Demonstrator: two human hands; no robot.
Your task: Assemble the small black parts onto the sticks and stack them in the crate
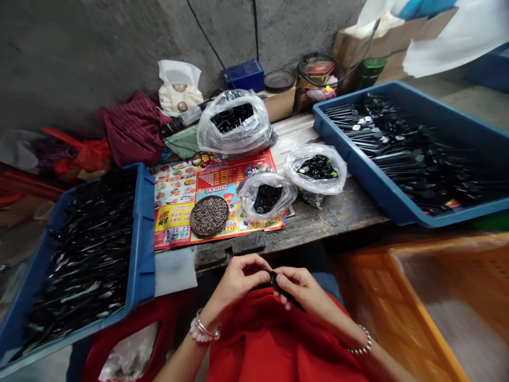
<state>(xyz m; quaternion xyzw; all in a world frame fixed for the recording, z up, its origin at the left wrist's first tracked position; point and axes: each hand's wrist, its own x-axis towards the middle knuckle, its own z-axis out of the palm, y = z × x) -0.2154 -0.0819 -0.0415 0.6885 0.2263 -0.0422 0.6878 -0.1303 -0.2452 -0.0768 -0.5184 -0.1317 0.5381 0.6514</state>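
Hands (238, 278) (298, 289) pinch black part (276, 284) (wooden bench (318, 217) beyond).

Red top (274, 345) (beaded bracelets (204, 330) too)

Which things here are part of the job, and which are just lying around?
Probably the job:
small black piece between left hand and right hand
blue plastic trays of long black pieces
clear plastic bags of black parts
round brown dish of tiny metal pins

Probably lying about:
maroon striped cloth
white tissue packet
red-and-yellow printed paper flyer

The left hand (237, 279) and right hand (297, 288) pinch together, wrists angled inward.
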